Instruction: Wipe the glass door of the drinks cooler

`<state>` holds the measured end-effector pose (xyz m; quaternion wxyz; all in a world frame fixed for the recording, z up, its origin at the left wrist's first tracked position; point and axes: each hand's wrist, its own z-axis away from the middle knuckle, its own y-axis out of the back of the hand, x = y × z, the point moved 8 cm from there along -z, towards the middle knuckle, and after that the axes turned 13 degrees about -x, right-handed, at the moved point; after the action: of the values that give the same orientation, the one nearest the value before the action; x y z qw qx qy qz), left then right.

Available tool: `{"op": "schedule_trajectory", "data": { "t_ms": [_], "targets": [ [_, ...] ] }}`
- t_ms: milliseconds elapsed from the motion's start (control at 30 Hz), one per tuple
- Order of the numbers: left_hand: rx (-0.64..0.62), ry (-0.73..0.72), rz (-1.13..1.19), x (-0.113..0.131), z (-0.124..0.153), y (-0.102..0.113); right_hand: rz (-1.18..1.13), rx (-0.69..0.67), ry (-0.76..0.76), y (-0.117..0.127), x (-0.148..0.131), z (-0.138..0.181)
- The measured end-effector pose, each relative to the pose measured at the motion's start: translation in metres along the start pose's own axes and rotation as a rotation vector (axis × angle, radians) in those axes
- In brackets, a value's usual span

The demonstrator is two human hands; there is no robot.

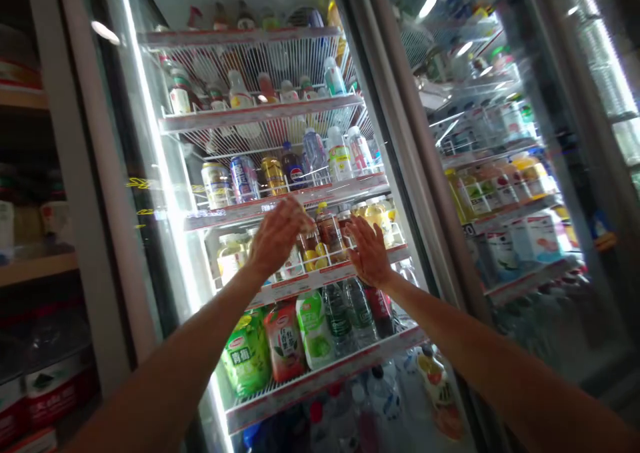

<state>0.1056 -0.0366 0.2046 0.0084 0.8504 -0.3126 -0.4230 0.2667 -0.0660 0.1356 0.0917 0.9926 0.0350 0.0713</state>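
Note:
An open drinks fridge fills the view. My left hand point(277, 236) reaches to the middle wire shelf point(300, 283), its fingers curled over the top of a brown drink bottle point(311, 247). To its right, my right hand point(369, 251) is stretched flat with fingers together, resting against the neighbouring bottles point(331, 231) on the same shelf. Yellow-capped bottles point(376, 214) stand just behind the right hand.
Cans point(243, 179) line the shelf above, and green and red bottles point(247, 354) the shelf below. More bottles sit on the top shelves point(260, 114). A second fridge with a closed glass door point(500, 193) stands to the right. Wooden store shelving point(35, 266) is at the left.

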Motion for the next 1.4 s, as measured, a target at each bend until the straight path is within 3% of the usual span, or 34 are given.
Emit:
{"op": "schedule_trajectory", "data": {
  "t_ms": [67,100,200,233,267,333,367,400,500,533,567,667,700,733,833,900,967,1033,1133,1200,1300,1333,1400],
  "targets": [
    [0.125,0.208,0.000,-0.018,0.000,0.007,0.012,0.036,-0.090,0.007,0.022,0.001],
    [0.105,0.170,0.009,-0.014,-0.003,0.004,0.018,0.065,-0.157,0.010,0.035,0.004],
    [-0.141,-0.231,0.023,0.027,-0.018,-0.020,0.027,0.093,-0.255,0.012,0.062,0.014],
    [-0.169,-0.266,0.020,0.032,-0.022,-0.024,0.025,0.079,-0.239,0.010,0.065,0.016],
    [-0.136,-0.199,0.014,0.030,-0.029,-0.022,0.020,0.066,-0.219,0.009,0.067,0.018],
    [0.023,0.086,0.006,0.013,-0.038,-0.013,0.002,0.063,-0.203,0.008,0.068,0.022],
    [0.072,0.169,0.009,0.010,-0.041,-0.012,-0.010,0.054,-0.200,0.009,0.068,0.023],
    [0.066,0.152,0.016,0.015,-0.044,-0.015,-0.025,0.038,-0.194,0.010,0.068,0.023],
    [-0.151,-0.256,0.047,0.062,-0.056,-0.042,-0.059,0.004,-0.178,0.021,0.070,0.027],
    [-0.190,-0.314,0.054,0.071,-0.060,-0.048,-0.056,0.009,-0.179,0.027,0.073,0.030],
    [-0.180,-0.273,0.056,0.073,-0.066,-0.050,-0.045,0.022,-0.184,0.035,0.077,0.033],
    [-0.029,0.074,0.046,0.064,-0.088,-0.049,0.006,0.057,-0.216,0.059,0.093,0.045],
    [-0.018,0.094,0.047,0.072,-0.095,-0.052,0.020,0.055,-0.224,0.066,0.099,0.048],
    [-0.043,0.032,0.051,0.087,-0.102,-0.059,0.034,0.047,-0.227,0.071,0.103,0.052],
    [-0.193,-0.340,0.084,0.144,-0.117,-0.081,0.068,0.008,-0.201,0.085,0.110,0.061],
    [-0.197,-0.320,0.098,0.157,-0.126,-0.088,0.085,-0.011,-0.175,0.093,0.111,0.065],
    [-0.147,-0.145,0.107,0.156,-0.130,-0.090,0.098,-0.017,-0.170,0.099,0.111,0.069],
    [-0.148,-0.157,0.124,0.173,-0.122,-0.096,0.106,-0.011,-0.180,0.104,0.112,0.072],
    [-0.262,-0.594,0.156,0.224,-0.089,-0.106,0.102,-0.037,-0.187,0.105,0.112,0.075],
    [-0.259,-0.585,0.150,0.221,-0.080,-0.105,0.092,-0.065,-0.177,0.102,0.109,0.077],
    [-0.150,-0.186,0.115,0.171,-0.084,-0.090,0.076,-0.081,-0.167,0.095,0.101,0.081],
    [-0.136,-0.126,0.110,0.160,-0.079,-0.087,0.071,-0.089,-0.173,0.091,0.097,0.082],
    [-0.184,-0.260,0.117,0.161,-0.063,-0.084,0.061,-0.117,-0.183,0.083,0.089,0.084]
  ]
}}
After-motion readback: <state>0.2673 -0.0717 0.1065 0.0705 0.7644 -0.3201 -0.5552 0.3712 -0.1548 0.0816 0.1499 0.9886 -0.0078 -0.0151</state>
